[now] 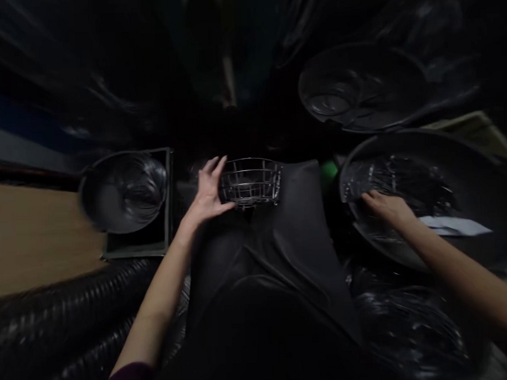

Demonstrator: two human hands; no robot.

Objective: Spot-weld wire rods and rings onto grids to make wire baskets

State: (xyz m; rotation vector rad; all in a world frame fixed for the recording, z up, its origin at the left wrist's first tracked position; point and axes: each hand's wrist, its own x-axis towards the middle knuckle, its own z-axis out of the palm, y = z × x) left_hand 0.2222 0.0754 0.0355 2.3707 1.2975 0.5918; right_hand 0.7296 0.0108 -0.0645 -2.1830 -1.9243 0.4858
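Observation:
A small wire basket [250,182] rests on my lap, which is covered in dark cloth. My left hand [209,189] touches its left side with the fingers apart and stretched up along the rim. My right hand [385,206] reaches into a large dark basin [481,165] on the right. Its fingers are closed on a bundle of shiny wire pieces in clear plastic [363,180]. A white slip of paper [454,225] lies in the basin beside my wrist.
A stack of dark bowls [122,190] sits on a dark tray at the left, next to a wooden surface [34,236]. Another dark basin [362,86] lies at the back right. Black plastic bags fill the foreground. A green object [329,168] shows by the basin.

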